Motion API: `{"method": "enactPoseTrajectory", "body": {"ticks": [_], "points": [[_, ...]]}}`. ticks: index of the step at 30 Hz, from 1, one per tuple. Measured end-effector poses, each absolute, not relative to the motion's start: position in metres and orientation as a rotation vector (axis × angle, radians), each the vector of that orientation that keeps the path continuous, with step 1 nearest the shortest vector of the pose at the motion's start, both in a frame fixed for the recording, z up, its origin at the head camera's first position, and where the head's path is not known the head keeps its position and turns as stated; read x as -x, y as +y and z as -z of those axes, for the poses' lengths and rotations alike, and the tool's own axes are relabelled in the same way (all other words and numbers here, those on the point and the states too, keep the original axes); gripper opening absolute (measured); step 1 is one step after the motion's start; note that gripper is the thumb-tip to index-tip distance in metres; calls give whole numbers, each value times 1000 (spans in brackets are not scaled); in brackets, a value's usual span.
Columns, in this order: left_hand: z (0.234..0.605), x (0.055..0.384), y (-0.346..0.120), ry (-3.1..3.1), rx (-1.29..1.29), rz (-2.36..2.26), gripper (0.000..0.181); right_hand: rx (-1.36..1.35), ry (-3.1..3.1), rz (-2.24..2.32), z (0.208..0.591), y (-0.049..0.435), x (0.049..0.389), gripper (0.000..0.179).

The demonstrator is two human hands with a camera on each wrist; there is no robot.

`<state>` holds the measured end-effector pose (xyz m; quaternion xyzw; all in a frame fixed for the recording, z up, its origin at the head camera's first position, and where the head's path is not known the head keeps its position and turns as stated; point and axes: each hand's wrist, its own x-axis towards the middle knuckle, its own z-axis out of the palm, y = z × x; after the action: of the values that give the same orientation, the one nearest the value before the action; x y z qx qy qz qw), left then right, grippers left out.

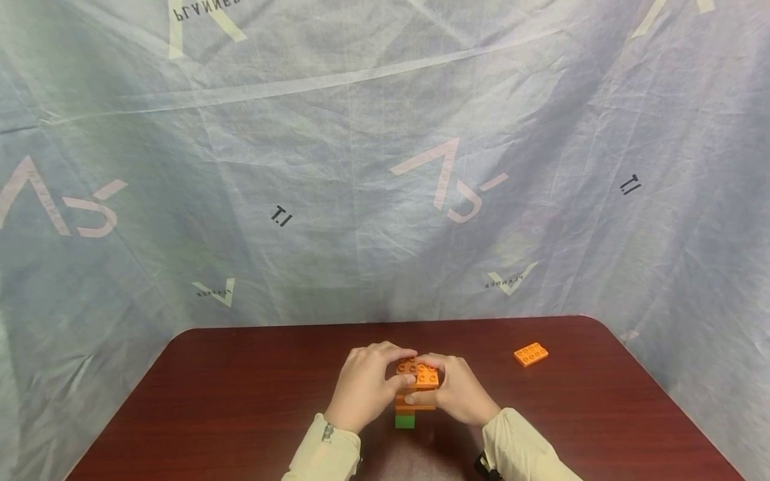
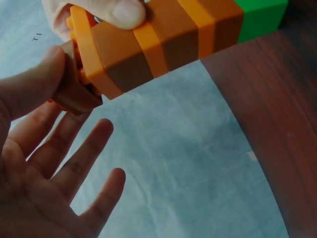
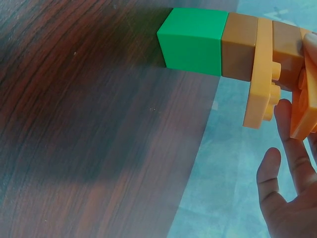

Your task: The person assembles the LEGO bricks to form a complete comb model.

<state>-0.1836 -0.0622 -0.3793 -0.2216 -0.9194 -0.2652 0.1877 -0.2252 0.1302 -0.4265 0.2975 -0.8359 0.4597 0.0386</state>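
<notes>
A tower of toy building bricks stands on the table, with a green brick (image 1: 405, 421) at its foot. Above the green, brown bricks (image 2: 174, 34) alternate with thin orange plates (image 3: 260, 74) that jut out to the right. My left hand (image 1: 365, 386) pinches a small brown brick (image 2: 74, 89) between thumb and fingers at the tower's top; this brick sits tilted against the studs of the uppermost orange plate (image 1: 428, 376). Around the upper tower, my right hand (image 1: 462, 393) grips with its thumb on the near side. Its remaining fingers are partly hidden in the head view.
A loose orange plate (image 1: 531, 355) with studs lies toward the back right of the dark red wooden table (image 1: 240, 394). A grey printed cloth (image 1: 361, 200) hangs behind the table and along both sides.
</notes>
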Motion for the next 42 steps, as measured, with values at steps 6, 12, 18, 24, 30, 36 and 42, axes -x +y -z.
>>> {"method": "enactPoseTrajectory", "body": {"ticks": [6,12,18,24,30,36,42], "points": [[381,183,-62,-2565,600,729,34,-927,-2558,-1400,426,128,225,43],[383,180,-61,-2531,575,687,35,-931,-2561,-1377,424,128,225,43],[383,180,-59,-2570,561,657,37,-928,-2571,-1353,423,130,224,43],[382,180,-58,-2582,581,636,38,-913,-2582,-1372,423,131,223,43],[377,182,-62,-2643,595,720,36,-877,-2596,-1417,423,127,220,45],[376,186,-63,-2711,567,853,36,-866,-2592,-1417,424,127,219,45],[377,189,-64,-2737,562,943,38,-936,-2613,-1365,423,136,221,52]]}}
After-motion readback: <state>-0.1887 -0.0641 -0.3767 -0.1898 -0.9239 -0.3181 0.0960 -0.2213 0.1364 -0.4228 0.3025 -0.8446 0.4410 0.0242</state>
